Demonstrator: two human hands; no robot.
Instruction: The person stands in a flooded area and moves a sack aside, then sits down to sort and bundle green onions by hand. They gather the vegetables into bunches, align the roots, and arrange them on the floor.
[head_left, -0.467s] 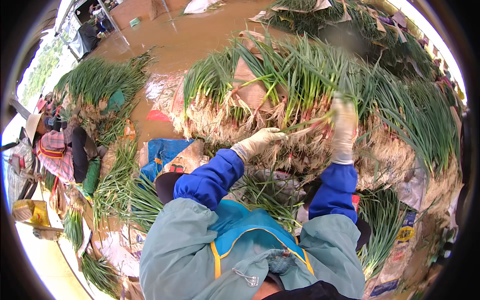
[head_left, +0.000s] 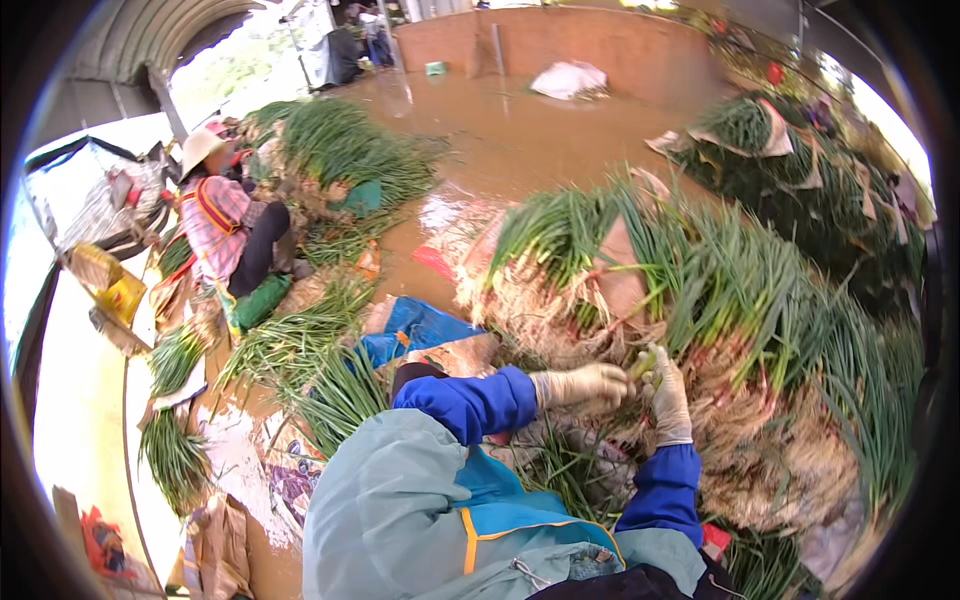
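My gloved right hand (head_left: 670,398) is closed round a spring onion, whose pale green stalk (head_left: 639,368) shows by the fingers. Close on its left, my gloved left hand (head_left: 585,386) has its fingers drawn together near the stalk. Whatever those fingers pinch is slightly blurred and hidden. Both hands are in front of a long heap of spring onions (head_left: 730,290), its green leaves pointing away and its pale, stringy roots (head_left: 540,312) towards me. A brown sack piece (head_left: 622,270) lies among the leaves.
Loose green leaves (head_left: 560,470) lie below my hands. A blue plastic sheet (head_left: 412,330) is to the left. Another person (head_left: 225,215) in a pale hat sits at the far left beside another onion heap (head_left: 350,150). More bundles (head_left: 800,160) stand at the back right. Muddy brown water (head_left: 520,130) covers the floor behind.
The view has swung to the left and up. My right hand has come down from the leaves and is now close to my left hand, with the stalk between them.
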